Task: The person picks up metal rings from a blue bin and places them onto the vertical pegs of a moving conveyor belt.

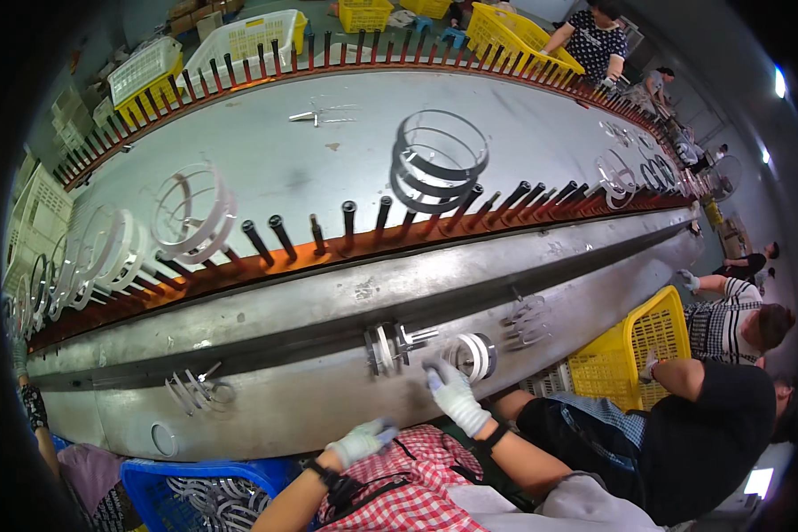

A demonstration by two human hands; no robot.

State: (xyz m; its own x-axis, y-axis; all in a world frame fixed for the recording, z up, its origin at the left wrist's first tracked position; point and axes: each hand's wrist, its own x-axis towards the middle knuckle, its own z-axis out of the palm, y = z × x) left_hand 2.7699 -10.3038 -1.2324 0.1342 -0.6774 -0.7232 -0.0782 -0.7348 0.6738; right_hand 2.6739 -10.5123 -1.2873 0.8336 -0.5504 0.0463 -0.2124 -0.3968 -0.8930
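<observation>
Two white-gloved hands [452, 390] [362, 439], one blue crate [164, 479], two ring stacks [472, 355] [383, 346] on the lower tabletop [310, 408].

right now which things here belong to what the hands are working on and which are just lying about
In hand:
- right hand, gloved, touching the stack of white rings on the grey bench
- ring stack with prongs beside it
- left hand, gloved, at the bench edge, holding nothing
- blue crate of rings

Lying about:
- dark ring cage on the pegs
- white ring cages
- yellow basket
</observation>
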